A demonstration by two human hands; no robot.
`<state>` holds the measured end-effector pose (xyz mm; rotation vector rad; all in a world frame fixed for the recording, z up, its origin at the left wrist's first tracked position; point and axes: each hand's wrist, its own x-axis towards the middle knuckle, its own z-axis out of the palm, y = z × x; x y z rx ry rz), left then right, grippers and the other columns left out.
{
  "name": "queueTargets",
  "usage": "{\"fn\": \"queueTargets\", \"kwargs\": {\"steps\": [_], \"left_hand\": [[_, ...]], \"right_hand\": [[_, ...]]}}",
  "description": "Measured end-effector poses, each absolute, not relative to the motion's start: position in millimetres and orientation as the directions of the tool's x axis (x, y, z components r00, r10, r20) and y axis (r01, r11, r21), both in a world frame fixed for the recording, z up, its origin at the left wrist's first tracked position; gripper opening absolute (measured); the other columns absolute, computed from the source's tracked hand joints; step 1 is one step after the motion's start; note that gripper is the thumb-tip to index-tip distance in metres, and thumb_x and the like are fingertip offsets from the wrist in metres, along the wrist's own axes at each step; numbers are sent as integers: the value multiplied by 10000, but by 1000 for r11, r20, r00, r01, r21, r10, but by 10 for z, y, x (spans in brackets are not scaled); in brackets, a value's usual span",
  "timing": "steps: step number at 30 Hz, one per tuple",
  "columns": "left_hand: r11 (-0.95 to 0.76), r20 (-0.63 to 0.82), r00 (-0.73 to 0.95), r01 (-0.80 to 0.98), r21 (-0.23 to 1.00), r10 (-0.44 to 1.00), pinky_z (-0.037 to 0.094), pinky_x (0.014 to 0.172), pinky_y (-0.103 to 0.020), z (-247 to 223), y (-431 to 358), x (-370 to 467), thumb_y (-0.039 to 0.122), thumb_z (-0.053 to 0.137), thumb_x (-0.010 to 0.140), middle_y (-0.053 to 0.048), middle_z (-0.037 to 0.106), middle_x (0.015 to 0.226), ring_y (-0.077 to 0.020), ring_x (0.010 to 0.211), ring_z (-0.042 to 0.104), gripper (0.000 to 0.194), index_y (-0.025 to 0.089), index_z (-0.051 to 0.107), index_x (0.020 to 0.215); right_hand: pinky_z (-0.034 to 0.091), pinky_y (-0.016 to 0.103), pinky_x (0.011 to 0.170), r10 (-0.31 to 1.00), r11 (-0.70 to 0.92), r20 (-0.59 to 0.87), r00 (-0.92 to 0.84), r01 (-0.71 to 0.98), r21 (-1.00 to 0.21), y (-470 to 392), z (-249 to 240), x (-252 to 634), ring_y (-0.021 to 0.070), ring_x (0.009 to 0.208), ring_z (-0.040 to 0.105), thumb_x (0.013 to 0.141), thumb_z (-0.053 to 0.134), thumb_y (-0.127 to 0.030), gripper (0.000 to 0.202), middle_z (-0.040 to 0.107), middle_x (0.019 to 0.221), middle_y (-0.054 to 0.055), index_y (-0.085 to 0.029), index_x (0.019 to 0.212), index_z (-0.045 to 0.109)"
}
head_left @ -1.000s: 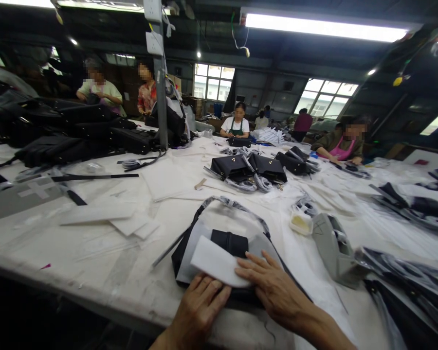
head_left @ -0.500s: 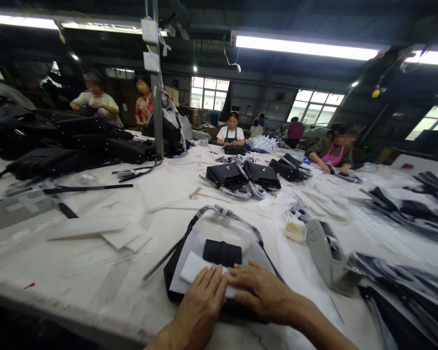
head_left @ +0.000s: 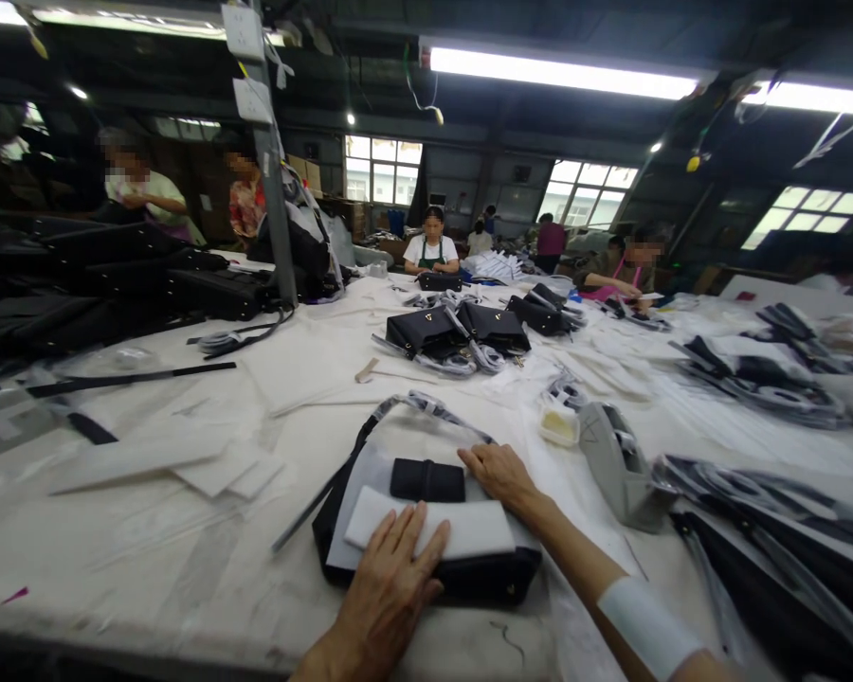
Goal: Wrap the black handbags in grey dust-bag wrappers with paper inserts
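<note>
A black handbag (head_left: 426, 580) lies on its back in front of me, its strap (head_left: 380, 417) partly wrapped in clear plastic. Over the bag is a pale grey sheet (head_left: 348, 530) with a small black flap piece (head_left: 426, 480). A folded white foam strip (head_left: 473, 532) rests across the lower part. My left hand (head_left: 398, 568) presses flat on that strip, fingers spread. At the bag's upper right, my right hand (head_left: 501, 474) has its fingers bent together beside the strap; what they pinch, if anything, is hidden. A pale patch (head_left: 644, 616) wraps my right forearm.
A grey tape dispenser (head_left: 615, 464) and a small yellowish container (head_left: 558, 425) stand to the right. White sheets (head_left: 156, 459) lie left on the table. Black bags (head_left: 419, 332) sit ahead, with more piled far left. Several co-workers work behind, one in a green apron (head_left: 430, 254).
My right hand has moved off the foam strip, up and right to the bag's upper right edge. My left hand stays on the strip, fingers more spread. The view has turned slightly right.
</note>
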<state>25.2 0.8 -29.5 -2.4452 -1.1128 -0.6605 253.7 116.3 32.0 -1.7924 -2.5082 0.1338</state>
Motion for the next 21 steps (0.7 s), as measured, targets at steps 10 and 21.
{"fn": "queueTargets", "kwargs": {"steps": [10, 21], "left_hand": [[-645, 609, 551, 760, -83, 570, 451, 1058, -441, -325, -15, 249, 292, 546, 988, -72, 582, 1411, -274, 1278, 553, 431, 249, 504, 1415], [-716, 653, 650, 659, -229, 389, 354, 1110, -434, -326, 125, 146, 269, 408, 1019, -106, 543, 1450, -282, 1231, 588, 429, 218, 496, 1435]], "right_hand": [[316, 437, 1141, 862, 503, 215, -459, 825, -258, 654, 778, 2629, 213, 1184, 605, 1022, 484, -324, 280, 695, 1245, 71, -217, 1215, 657], [420, 395, 1071, 725, 624, 474, -500, 768, -143, -2, 97, 2507, 207, 1159, 625, 985, 557, -409, 295, 715, 1211, 55, -219, 1194, 641]]}}
